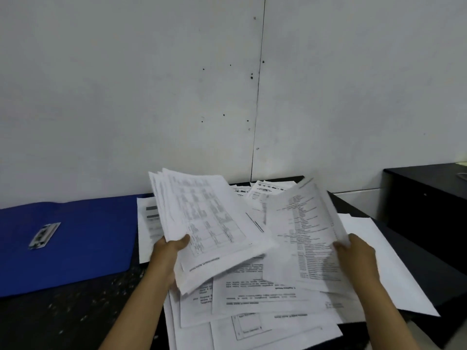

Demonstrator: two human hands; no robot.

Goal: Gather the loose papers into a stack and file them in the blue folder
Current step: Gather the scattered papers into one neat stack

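Papers are split three ways: a fanned bundle [202,218] lifted in the left hand [168,251], a thinner few sheets [303,223] lifted in the right hand [356,253], and the remaining loose papers [265,299] sprawled overlapping on the dark table [75,319] under and beyond both. Left hand is clamped on the bundle's near left corner, thumb on top, fingers under. Right hand pinches the near right edge of its sheets, thumb on top. Handling, my read: light, floppy, slick sheet on sheet. A one-corner hold lets the far end droop and fan, which the left bundle already does. Better to hold mid-way along a long edge or support from below, then square up by tapping an edge on the table. Both held lots have their long axis running away from the person, far ends raised. The left one leans up-left, the right one up-right, so they splay in a V. Table sheets are skewed at mixed angles, and the print looks upside down from this side, though it's blurry. The blue folder [75,236] lies flat to the left, just beside the pile, seemingly open with a metal fastener [44,234] showing. A black cabinet [429,198] sits far right.
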